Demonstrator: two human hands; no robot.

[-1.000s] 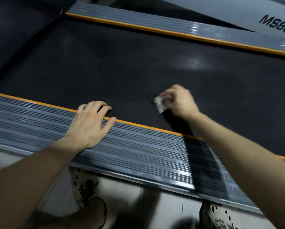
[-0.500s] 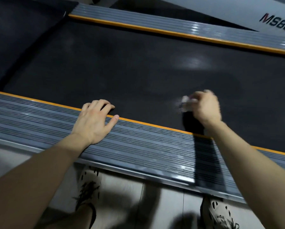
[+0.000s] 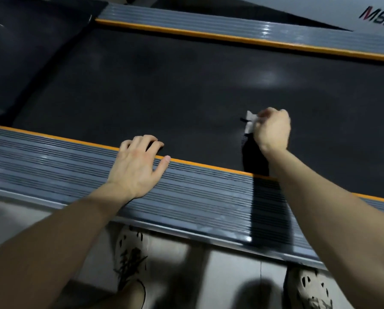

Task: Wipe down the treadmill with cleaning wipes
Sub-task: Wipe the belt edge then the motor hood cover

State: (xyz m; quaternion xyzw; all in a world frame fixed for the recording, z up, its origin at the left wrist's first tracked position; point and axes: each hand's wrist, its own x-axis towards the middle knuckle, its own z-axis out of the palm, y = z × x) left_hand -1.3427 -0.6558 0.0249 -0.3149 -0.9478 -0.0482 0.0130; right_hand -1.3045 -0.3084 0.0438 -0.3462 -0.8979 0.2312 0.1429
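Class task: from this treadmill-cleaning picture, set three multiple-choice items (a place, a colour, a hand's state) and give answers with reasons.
1. Where does the left hand rest? A) near side rail B) floor C) logo panel
2. What colour is the stripe beside the belt? A) green B) orange C) white
3. What is the right hand doing? A) hanging idle B) lying flat, empty C) gripping the wipe
Answers: 1 A, its palm lies on the ribbed rail; 2 B, an orange line edges the rail; 3 C, it clenches the white wipe.
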